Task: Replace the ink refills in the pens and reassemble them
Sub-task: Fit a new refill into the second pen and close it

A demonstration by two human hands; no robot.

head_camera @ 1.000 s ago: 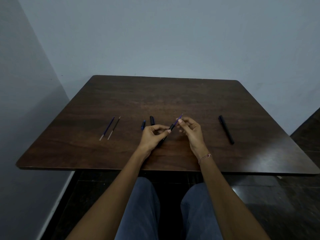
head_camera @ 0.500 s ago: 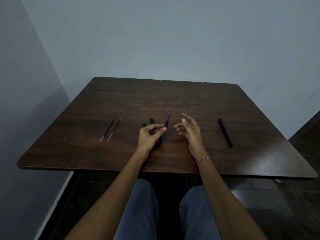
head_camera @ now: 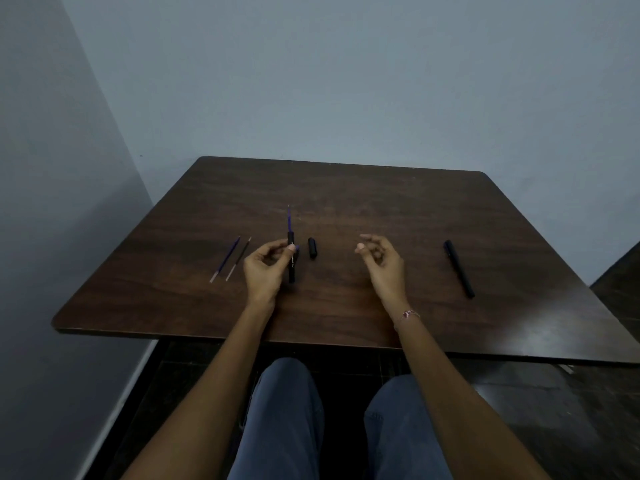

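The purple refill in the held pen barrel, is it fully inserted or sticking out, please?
Sticking out: the purple refill projects beyond the black barrel gripped by the left hand.

The table point(head_camera: 346, 202) is dark brown, with a wood grain of darker streaks and a pale shine near its right front corner. The held pen barrel point(head_camera: 291, 266) is black, with small light lettering on its side, too small to read. The purple refill point(head_camera: 289, 220) stands out of its top. The cap point(head_camera: 312, 248) is black, and the whole pen point(head_camera: 459, 268) at the right is black also. At the left lie the blue loose refill point(head_camera: 227, 259) and the dark loose refill point(head_camera: 239, 259) – both with whitish near ends. The bracelet point(head_camera: 410, 314) is pink-red with a little white. The trousers point(head_camera: 287, 410) are blue denim. The wall point(head_camera: 346, 81) is plain pale blue-grey, and the floor point(head_camera: 554, 410) is glossy and almost black.
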